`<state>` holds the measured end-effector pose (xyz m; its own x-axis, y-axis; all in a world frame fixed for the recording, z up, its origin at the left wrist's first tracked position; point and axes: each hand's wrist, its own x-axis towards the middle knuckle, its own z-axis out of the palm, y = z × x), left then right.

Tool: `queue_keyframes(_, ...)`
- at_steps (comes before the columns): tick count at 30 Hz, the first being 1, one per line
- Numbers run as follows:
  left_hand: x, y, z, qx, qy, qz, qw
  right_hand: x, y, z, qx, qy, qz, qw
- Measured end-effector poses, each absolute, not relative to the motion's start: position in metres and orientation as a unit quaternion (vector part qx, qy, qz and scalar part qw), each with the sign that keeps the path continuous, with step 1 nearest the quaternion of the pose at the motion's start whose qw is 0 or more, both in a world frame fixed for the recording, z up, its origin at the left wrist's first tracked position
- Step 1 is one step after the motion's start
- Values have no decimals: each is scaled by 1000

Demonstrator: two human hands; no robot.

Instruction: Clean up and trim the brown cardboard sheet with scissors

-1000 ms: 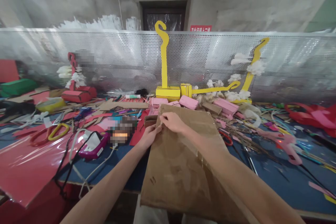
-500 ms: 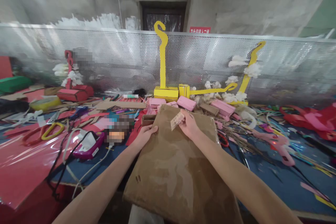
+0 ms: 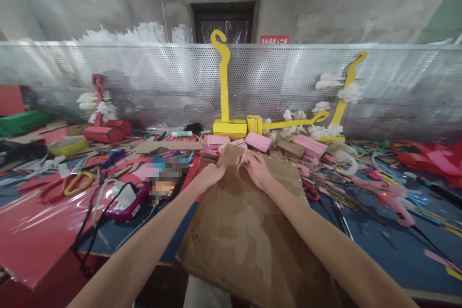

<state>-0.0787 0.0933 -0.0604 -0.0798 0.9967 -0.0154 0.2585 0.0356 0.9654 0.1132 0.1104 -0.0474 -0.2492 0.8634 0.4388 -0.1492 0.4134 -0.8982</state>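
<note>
A large brown cardboard sheet (image 3: 234, 231) leans over the table's front edge in the middle of the head view. At its upper left edge is my left hand (image 3: 213, 175), its fingers closed on the cardboard. My right hand (image 3: 254, 167) is closed in a pinch over the upper part of the sheet. Between its fingertips is a small pale scrap (image 3: 241, 162), partly hidden by the fingers. Just behind the sheet lie pink blocks (image 3: 258, 141).
Yellow hooked shapes (image 3: 224, 86) stand by a perforated metal screen (image 3: 162, 82). To the right is a pink glue gun (image 3: 393, 195) with a cord. Scissors (image 3: 79, 183), a purple power strip (image 3: 126, 206) and red sheets (image 3: 39, 226) lie left.
My right hand has turned, and the pale scrap shows less between its fingers. My left hand has shifted slightly right along the cardboard edge. The whole view has shifted a little.
</note>
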Motion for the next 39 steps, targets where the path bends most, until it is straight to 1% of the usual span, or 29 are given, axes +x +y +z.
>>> queue_keyframes(4,-70,98,-47,560,682,345,321,113,109,-48,-270,-661,448,538)
queue_keyframes(11,-52,100,-33,547,780,253,169,101,95,-38,-262,-711,402,515)
queue_keyframes(15,-57,92,-36,549,797,223,112,111,84,-32,-279,-732,369,500)
queue_keyframes(21,-73,84,-34,559,802,206,50,143,50,-26,-302,-791,334,415)
queue_keyframes(25,-69,80,-30,580,786,214,17,160,25,-24,-327,-795,314,403)
queue_keyframes(28,-70,78,-25,589,777,222,3,173,10,-22,-348,-780,302,423)
queue_keyframes(36,-98,72,-9,564,792,234,11,249,-32,-2,-363,-692,238,577)
queue_keyframes(39,-92,70,-7,577,781,240,5,270,-45,-6,-388,-671,213,595)
